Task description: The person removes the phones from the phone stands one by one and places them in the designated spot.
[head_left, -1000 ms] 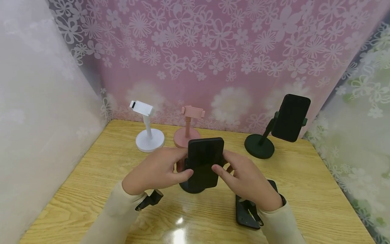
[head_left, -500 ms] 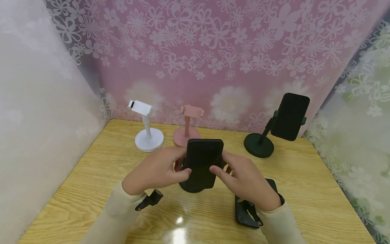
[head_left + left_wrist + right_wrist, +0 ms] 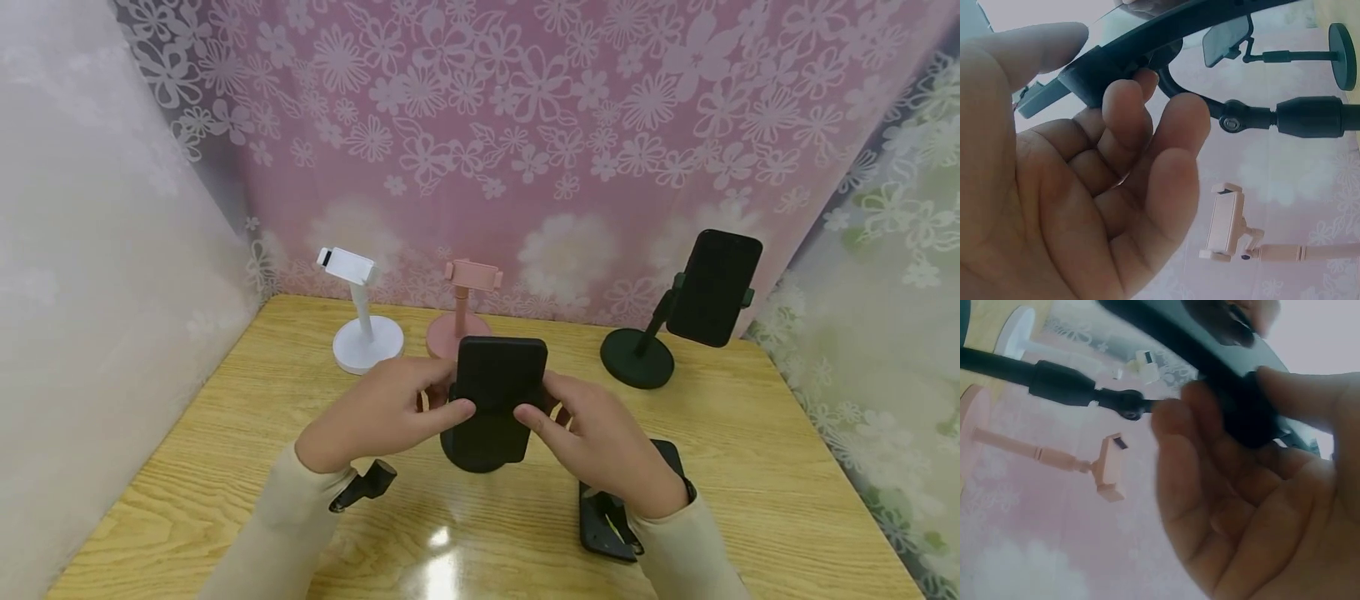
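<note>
A black phone (image 3: 501,367) stands upright in the clamp of a black phone stand, whose round base (image 3: 468,460) shows below it. My left hand (image 3: 386,412) grips the phone's left edge, thumb on the front and fingers curled behind by the clamp (image 3: 1088,78). On the opposite edge my right hand (image 3: 603,429) holds on likewise, its thumb over the screen's side. Both wrist views show the stand's stem (image 3: 1310,117) and its joint behind the phone. The clamp's back is partly hidden by my fingers.
A white phone stand (image 3: 367,343) and a pink one (image 3: 472,275) stand at the back. At the back right a dark green stand (image 3: 637,360) carries another phone (image 3: 715,287). A further black phone (image 3: 600,533) lies on the wooden table (image 3: 262,433) under my right wrist.
My left thumb has slid slightly up along the phone's edge, and the left wrist has shifted a little. The phone's top edge has moved slightly up and left. The right hand has barely moved.
</note>
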A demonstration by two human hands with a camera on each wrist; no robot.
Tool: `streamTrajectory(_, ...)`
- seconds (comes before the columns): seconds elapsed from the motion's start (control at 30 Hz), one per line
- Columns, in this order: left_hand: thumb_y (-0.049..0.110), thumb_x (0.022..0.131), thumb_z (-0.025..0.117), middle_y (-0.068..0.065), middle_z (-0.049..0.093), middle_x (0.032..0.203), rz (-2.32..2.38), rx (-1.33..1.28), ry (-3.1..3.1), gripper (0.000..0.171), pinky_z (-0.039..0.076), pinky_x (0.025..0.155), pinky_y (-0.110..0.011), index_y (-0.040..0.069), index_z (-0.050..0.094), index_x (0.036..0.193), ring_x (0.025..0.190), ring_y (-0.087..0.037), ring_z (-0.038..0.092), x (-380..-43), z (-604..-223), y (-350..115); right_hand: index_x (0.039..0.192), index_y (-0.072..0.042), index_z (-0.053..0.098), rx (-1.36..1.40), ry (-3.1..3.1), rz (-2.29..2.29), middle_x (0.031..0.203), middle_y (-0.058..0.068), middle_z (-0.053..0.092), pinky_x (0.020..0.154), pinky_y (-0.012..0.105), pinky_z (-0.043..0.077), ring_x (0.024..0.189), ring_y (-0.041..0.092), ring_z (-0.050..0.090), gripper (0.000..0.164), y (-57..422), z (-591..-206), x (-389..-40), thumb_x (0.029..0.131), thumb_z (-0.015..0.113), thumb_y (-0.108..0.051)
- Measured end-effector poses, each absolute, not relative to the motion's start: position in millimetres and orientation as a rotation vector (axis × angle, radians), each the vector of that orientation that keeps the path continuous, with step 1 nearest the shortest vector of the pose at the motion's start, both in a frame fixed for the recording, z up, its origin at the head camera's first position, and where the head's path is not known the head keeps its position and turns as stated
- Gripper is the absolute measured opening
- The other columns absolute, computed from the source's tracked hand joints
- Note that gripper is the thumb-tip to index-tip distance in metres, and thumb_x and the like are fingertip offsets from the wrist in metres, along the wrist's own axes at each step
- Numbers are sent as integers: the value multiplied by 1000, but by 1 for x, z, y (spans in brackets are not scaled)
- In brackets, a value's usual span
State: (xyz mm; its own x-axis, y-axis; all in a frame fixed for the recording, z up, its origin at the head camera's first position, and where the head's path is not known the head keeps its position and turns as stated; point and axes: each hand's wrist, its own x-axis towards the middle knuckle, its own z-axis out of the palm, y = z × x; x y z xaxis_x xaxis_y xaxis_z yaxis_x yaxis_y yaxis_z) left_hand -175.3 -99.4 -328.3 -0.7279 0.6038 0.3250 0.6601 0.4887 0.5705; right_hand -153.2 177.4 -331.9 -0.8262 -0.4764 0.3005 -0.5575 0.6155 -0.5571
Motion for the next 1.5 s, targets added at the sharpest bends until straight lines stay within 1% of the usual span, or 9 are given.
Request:
streamTrajectory(0.17,41,103,64,13,45,67,-1084,-1119,-2632,33,38,56,-25,24,51,79,55,-10,43,-177,-330,-100,106,-19,69,872,-2655,1003,75,-14,56,62,27,50,69,4,54,14,178,-334,-155,105,62,-31)
streamTrajectory(0.33,35,106,62,10,41,63,-1208,-1147,-2581,34,34,53,-24,22,48,77,52,-6,37,-177,-329,-95,111,-20,72,909,-2611,1197,82,-12,64,68,29,53,73,7,62,17,183,-335,-154,109,55,-24)
streamTrajectory(0.4,31,106,61,10,40,62,-1282,-1181,-2543,33,34,53,-24,22,48,77,52,-5,36,-176,-329,-93,105,-19,71,933,-2583,1312,86,-9,67,73,31,56,77,11,65,18,184,-335,-154,110,53,-21)
streamTrajectory(0.5,28,107,61,12,38,61,-1346,-1235,-2496,32,33,52,-24,22,49,78,51,-5,36,-176,-329,-91,93,-17,65,945,-2567,1407,80,-6,61,72,33,54,73,15,61,22,184,-335,-153,110,52,-19)
streamTrajectory(0.93,30,109,57,4,44,59,-1680,-1155,-2556,37,38,51,-28,15,50,76,49,-14,41,-172,-330,-93,82,-9,57,790,-2611,1607,70,4,52,69,33,55,69,20,62,33,176,-333,-151,111,52,-24)
streamTrajectory(1.03,29,108,59,3,46,63,-1691,-1217,-2543,32,40,52,-28,15,52,80,52,-14,43,-174,-331,-95,87,-10,60,765,-2647,1592,74,4,55,72,33,54,72,20,62,30,176,-331,-150,111,51,-27)
streamTrajectory(1.27,26,102,70,7,45,65,-1521,-1365,-2557,12,37,54,-25,22,64,91,54,-9,40,-179,-332,-102,113,-15,68,860,-2730,1516,84,3,60,71,33,49,78,22,58,22,182,-326,-147,110,52,-30)
streamTrajectory(1.33,28,100,72,8,47,67,-1483,-1377,-2579,8,40,56,-25,23,66,98,57,-9,43,-179,-331,-104,117,-18,68,878,-2756,1491,85,2,62,70,33,49,78,22,59,22,183,-326,-147,110,52,-31)
streamTrajectory(1.5,33,96,76,8,53,72,-1396,-1377,-2633,17,53,64,-29,22,65,100,66,-9,53,-179,-328,-108,121,-25,69,876,-2787,1444,89,-2,65,69,33,50,80,21,61,20,186,-327,-148,110,54,-32)
